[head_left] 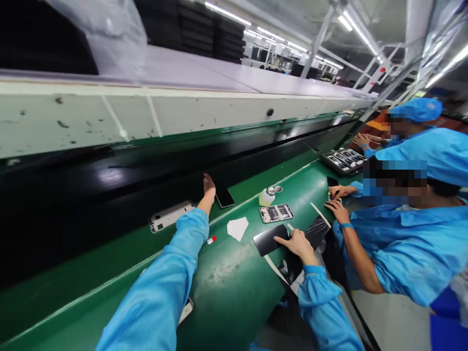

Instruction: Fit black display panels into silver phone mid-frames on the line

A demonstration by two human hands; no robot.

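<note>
My left hand [209, 187], in a blue sleeve, reaches far out over the black conveyor belt [109, 195] and touches the edge of a dark phone [224, 196] lying on it; its fingers are hidden behind the hand. My right hand [298, 242] rests on the green bench [234, 287], fingers flat on a dark glossy phone panel [268, 239]. A white phone back cover [170, 216] lies on the belt left of my left arm.
On the bench lie a white cloth [237, 227], a small red-capped item [211, 239], an opened phone [276, 213] and a small bottle [266, 197]. Two people in blue coats work at the right, beside a tray of phones [343, 161].
</note>
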